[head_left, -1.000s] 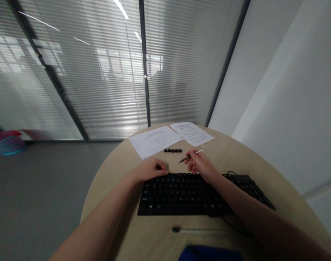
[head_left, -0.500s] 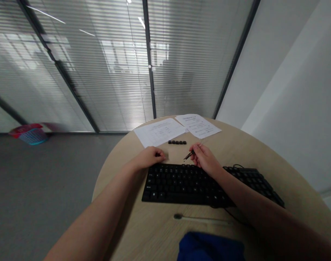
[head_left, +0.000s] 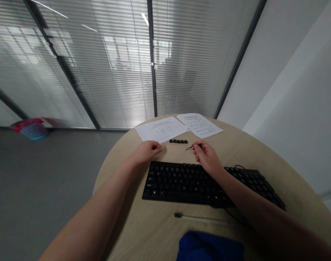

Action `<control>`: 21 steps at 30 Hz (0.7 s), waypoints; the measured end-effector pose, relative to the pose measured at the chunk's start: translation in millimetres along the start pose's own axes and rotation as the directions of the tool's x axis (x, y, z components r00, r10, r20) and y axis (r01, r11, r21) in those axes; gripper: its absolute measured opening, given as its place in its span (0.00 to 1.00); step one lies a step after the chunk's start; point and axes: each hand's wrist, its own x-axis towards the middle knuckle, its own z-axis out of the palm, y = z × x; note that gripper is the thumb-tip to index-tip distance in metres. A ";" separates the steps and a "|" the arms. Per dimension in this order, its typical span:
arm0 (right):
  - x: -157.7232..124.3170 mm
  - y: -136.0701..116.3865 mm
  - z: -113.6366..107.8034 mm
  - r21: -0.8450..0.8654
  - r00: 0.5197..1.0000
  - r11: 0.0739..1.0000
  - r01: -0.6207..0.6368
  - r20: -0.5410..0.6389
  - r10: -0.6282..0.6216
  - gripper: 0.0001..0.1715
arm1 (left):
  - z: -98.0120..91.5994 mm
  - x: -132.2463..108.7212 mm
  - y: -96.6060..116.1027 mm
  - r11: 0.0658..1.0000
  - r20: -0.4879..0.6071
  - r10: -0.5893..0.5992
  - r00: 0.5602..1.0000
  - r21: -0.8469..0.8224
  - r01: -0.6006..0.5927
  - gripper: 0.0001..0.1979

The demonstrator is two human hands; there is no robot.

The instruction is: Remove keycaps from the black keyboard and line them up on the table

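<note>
A black keyboard [head_left: 179, 181] lies across the table in front of me, its right part covered by my right forearm. My right hand [head_left: 206, 154], above its back edge, pinches a thin dark tool that looks like tweezers [head_left: 189, 148], prongs pointing left. My left hand [head_left: 147, 150] is beyond the keyboard's back left corner, with curled fingers; whether anything is inside them is hidden. Between and beyond the hands, several small black keycaps [head_left: 178, 141] stand in a row.
Two printed paper sheets [head_left: 161, 129] lie at the table's far edge. A toothbrush [head_left: 200, 219] and blue cloth [head_left: 209, 246] are on the near side. The keyboard cable [head_left: 237, 217] runs under my right arm. A red and blue basket [head_left: 32, 129] stands on the floor at left.
Both hands have moved slightly away from me, off the keyboard's back edge. The tweezers have swung from pointing down and left to nearly level.
</note>
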 end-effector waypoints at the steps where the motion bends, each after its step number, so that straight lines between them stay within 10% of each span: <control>1: -0.1 0.7 0.0 0.004 1.000 1.000 0.002 -0.005 -0.002 0.23 | 1.1 0.0 -0.7 1.000 0.010 0.008 1.000 -0.010 -0.008 0.14; 21: -6.3 -8.9 0.3 -0.055 1.000 0.998 -0.004 0.027 0.005 0.26 | 3.4 -2.0 4.3 0.990 0.165 0.080 0.983 -0.128 -0.059 0.14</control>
